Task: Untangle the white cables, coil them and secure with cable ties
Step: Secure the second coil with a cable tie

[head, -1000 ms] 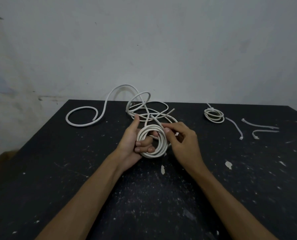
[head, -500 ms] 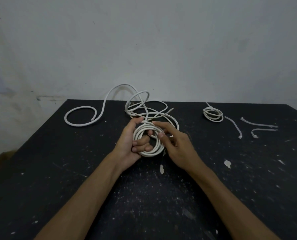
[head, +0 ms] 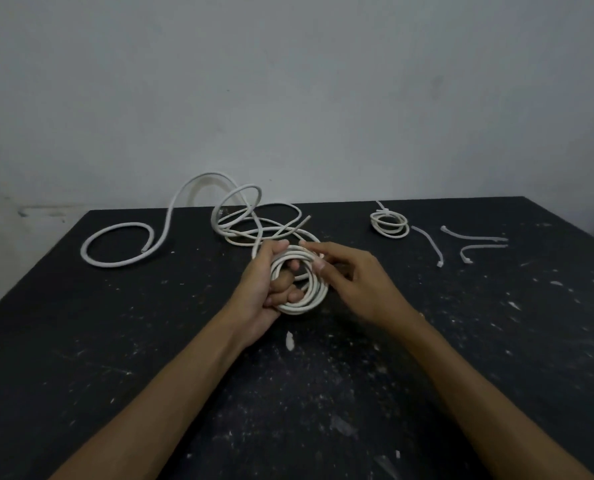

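My left hand (head: 264, 289) grips a white cable coil (head: 309, 299) of several turns, fingers curled through its middle and thumb over its top. My right hand (head: 354, 278) pinches the cable at the coil's upper right edge. Behind the coil, the loose rest of the white cable (head: 254, 220) lies in tangled loops at the table's middle back. A thicker white cable (head: 115, 251) curves in a loop at the back left. A small tied coil (head: 390, 225) sits at the back right. Three white cable ties (head: 475, 237) lie to its right.
The black table (head: 81, 341) is speckled with white paint flecks and a small white chip (head: 290, 340) near my left wrist. A pale wall (head: 288, 98) rises right behind the table's far edge.
Both hands with the coil have shifted slightly away from me. My right hand has laid more cable onto the coil's top, and the loose loops behind have shrunk a little.
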